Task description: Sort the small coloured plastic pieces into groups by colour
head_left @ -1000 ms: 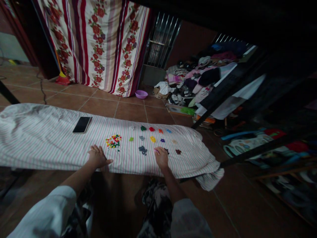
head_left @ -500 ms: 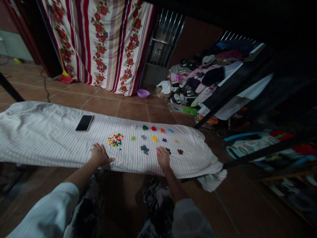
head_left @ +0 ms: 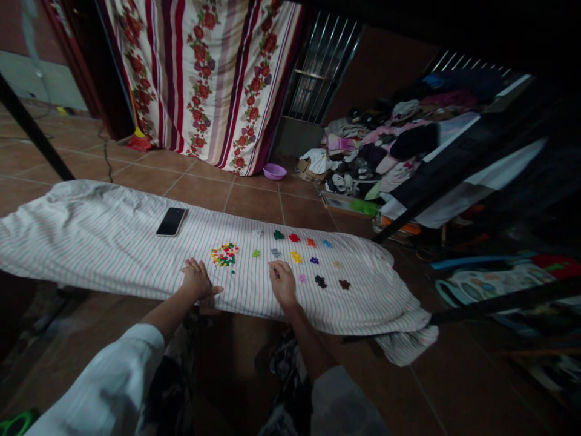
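Note:
My left hand (head_left: pixel 198 281) lies on the striped cloth (head_left: pixel 136 266) near its front edge, fingers spread and holding nothing. Just beyond it is a mixed heap of tiny coloured pieces (head_left: pixel 224 255). My right hand (head_left: pixel 284 286) is over the dark grey pile, fingers curled together; most of that pile is hidden, and what the fingertips hold is too small to name. Around this hand lie small single-colour piles: light grey (head_left: pixel 275 252), yellow (head_left: pixel 296 257), pink (head_left: pixel 301 278), black (head_left: pixel 320 281), brown (head_left: pixel 344 284) and lime green (head_left: pixel 256 253).
A phone (head_left: pixel 172 221) lies on the cloth at left. Farther piles include dark green (head_left: pixel 278 234), red (head_left: pixel 294 238), orange (head_left: pixel 311 242) and blue (head_left: pixel 314 260). Beyond are a purple basin (head_left: pixel 275 172), a flowered curtain (head_left: pixel 204 79) and heaped clothes (head_left: pixel 363 145).
My right hand has moved left from the pink pieces to the dark grey pile, uncovering the pink and black piles. My left hand stays spread on the cloth. The view has shifted slightly.

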Tool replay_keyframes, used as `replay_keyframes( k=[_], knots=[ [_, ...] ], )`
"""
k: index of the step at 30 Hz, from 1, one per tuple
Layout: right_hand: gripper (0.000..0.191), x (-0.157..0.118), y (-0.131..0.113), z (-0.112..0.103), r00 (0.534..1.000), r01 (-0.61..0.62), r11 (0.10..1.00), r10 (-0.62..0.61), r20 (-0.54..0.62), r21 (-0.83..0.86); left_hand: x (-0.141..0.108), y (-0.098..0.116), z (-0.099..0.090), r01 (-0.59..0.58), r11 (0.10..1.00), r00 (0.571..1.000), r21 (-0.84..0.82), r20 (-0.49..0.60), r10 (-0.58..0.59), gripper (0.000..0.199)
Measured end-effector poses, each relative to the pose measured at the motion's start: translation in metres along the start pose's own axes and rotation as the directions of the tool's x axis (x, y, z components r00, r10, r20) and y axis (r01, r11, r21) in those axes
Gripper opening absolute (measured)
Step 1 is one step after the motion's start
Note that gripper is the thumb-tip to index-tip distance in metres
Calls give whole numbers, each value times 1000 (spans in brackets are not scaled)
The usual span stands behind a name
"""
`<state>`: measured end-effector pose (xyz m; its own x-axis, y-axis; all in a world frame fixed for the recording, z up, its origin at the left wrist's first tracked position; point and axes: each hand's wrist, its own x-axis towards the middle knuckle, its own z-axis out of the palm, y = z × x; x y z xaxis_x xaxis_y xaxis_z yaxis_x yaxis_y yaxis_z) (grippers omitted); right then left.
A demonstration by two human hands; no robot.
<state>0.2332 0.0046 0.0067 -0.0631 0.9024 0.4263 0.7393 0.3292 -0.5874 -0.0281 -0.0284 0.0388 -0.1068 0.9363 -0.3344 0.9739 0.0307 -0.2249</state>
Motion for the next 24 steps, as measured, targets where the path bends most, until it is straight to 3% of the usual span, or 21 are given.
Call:
replay_keyframes(
  k=[4, 10, 16, 24],
  knots=[
    [30, 2, -25, 32, 992, 30, 996, -40, 116, 89, -1, 1, -2, 3, 1000, 1000, 6, 12, -3, 111],
    [27, 10, -49, 62, 969, 42, 997, -58, 241, 68, -1, 3, -2, 12, 1000, 1000, -3, 13, -12, 112],
    [27, 24, -62, 75, 956, 2, 1000, -6, 294, 12, 2, 4, 1, 24, 999, 1000, -24, 14, -24, 112],
    [25, 50, -80, 83, 910, -15, 980, 95, 403, -198, 7, 5, 7, 25, 999, 1000, -28, 4, -25, 112]
  ],
)
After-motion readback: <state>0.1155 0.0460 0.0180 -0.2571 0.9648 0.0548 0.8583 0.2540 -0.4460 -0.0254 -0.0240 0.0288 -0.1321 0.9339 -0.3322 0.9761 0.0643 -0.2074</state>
